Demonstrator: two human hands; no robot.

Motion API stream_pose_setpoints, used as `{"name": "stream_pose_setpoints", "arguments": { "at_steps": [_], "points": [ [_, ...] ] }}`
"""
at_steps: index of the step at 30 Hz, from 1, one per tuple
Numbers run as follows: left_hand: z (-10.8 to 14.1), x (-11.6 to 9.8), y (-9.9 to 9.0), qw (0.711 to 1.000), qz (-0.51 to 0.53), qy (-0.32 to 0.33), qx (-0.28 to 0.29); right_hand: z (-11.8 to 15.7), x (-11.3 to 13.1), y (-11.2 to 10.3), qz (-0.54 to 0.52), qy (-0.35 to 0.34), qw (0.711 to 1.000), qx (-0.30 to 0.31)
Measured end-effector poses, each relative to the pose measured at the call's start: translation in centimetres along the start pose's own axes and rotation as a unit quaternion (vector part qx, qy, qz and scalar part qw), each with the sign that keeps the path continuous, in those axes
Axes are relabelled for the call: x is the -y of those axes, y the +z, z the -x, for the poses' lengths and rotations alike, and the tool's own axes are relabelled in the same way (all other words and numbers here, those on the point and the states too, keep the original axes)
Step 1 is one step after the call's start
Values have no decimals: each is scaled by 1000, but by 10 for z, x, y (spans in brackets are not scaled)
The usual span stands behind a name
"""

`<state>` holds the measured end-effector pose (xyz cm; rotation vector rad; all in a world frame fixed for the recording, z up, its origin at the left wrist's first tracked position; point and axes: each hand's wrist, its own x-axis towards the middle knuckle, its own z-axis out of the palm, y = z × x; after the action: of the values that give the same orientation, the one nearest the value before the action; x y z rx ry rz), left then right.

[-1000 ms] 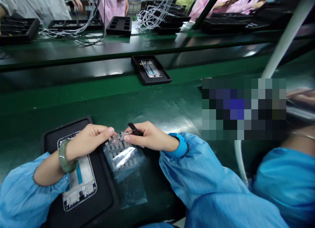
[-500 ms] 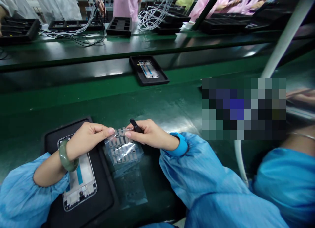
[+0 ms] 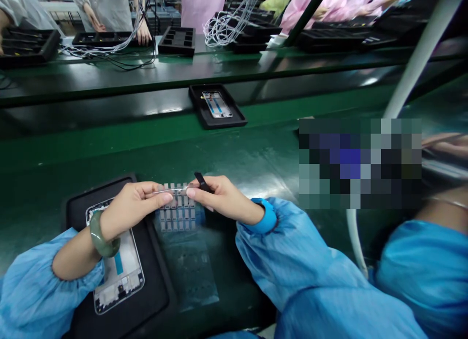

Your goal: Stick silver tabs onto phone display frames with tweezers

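My left hand pinches the upper left edge of a clear sheet carrying rows of small grey pieces. At its upper right edge, my right hand pinches the same sheet and also holds a black tool, which sticks up between the fingers. Another clear plastic sheet lies on the green table below. Under my left forearm, a white phone frame with a blue strip rests in a black tray.
A second black tray with a phone frame sits further forward. A pale curved pole rises at the right, near another person's blue sleeve. People, trays and white cables line the far side.
The sheet of grey pieces has been raised and turned flatter to view, its upper edge straighter between my hands. The far tray has shifted slightly left. Across the table, a person's hands have come into view.
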<state>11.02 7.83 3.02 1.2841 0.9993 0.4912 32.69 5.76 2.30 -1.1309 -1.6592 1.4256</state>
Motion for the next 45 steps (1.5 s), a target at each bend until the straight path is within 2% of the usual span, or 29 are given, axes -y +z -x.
{"name": "stream_pose_setpoints", "arguments": {
  "at_steps": [9,12,15,17,18,20,22,25,29,37,41,45],
  "points": [
    [-3,1,6,998,-5,42,-47,-1,2,0,-35,-12,999,-16],
    [-3,0,8,985,-77,111,-112,0,4,-6,-73,-22,993,-88],
    [-5,2,8,929,-223,232,-185,-3,4,-19,-167,-43,966,-191],
    [-9,7,6,876,-323,308,-185,-6,2,-28,-235,-38,945,-225],
    [-11,10,5,851,-376,324,-171,-8,0,-31,-257,-27,938,-232],
    [-16,18,2,816,-473,303,-137,-11,-5,-34,-275,-3,933,-234],
    [-21,24,0,800,-533,251,-114,-13,-11,-30,-265,20,935,-234],
    [-24,28,-1,799,-551,220,-98,-16,-19,-19,-237,46,943,-229],
    [-27,23,1,796,-564,199,-91,-20,-26,-6,-214,60,946,-234],
    [-53,8,3,794,-578,182,-54,-32,-36,-5,-205,81,925,-309],
    [-63,13,4,792,-584,176,-40,-39,-41,-2,-142,86,934,-317],
    [-63,18,7,791,-585,172,-52,-40,-43,-1,-91,84,943,-310]
  ]
}}
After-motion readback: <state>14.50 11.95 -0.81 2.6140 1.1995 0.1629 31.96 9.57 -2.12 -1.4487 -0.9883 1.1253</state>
